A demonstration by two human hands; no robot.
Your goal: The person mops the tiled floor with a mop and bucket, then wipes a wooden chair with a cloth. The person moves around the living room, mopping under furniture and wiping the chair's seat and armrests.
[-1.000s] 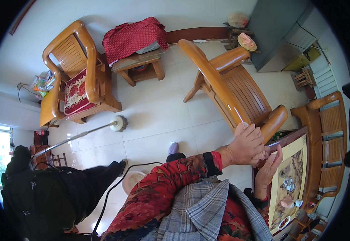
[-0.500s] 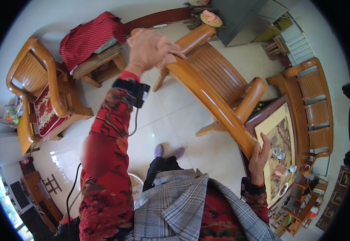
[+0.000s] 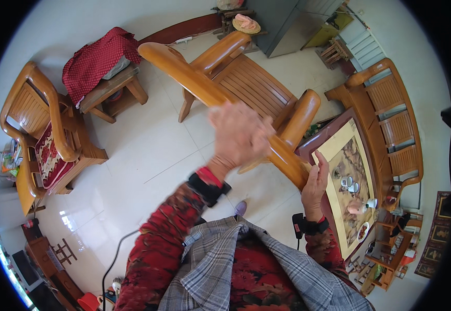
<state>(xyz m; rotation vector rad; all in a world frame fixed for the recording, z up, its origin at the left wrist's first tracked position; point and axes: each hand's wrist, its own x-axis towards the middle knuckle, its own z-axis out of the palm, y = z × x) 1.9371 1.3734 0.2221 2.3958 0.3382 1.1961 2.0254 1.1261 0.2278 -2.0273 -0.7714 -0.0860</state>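
Note:
A glossy wooden armchair (image 3: 184,70) stands before me, its curved top rail running from upper left to lower right. My left hand (image 3: 241,132) is over the middle of that rail, appearing to press on it. Motion smears its fingers, so whether anything lies under the palm cannot be made out. At the rail's near right end, my right hand (image 3: 314,186) rests against the wood with its fingers stretched upward. Black bands circle both wrists. The slatted seat (image 3: 254,78) shows beyond the rail.
A low table (image 3: 334,207) with cups and a small plate stands right of the chair, beside a wooden bench (image 3: 396,124). Another armchair (image 3: 65,129) with a red patterned cushion stands left. A red cloth (image 3: 98,62) covers things on a small wooden table (image 3: 111,90).
My left hand has slid along the rail from its far left end to the middle. My right hand stays by the near end. The view has shifted slightly.

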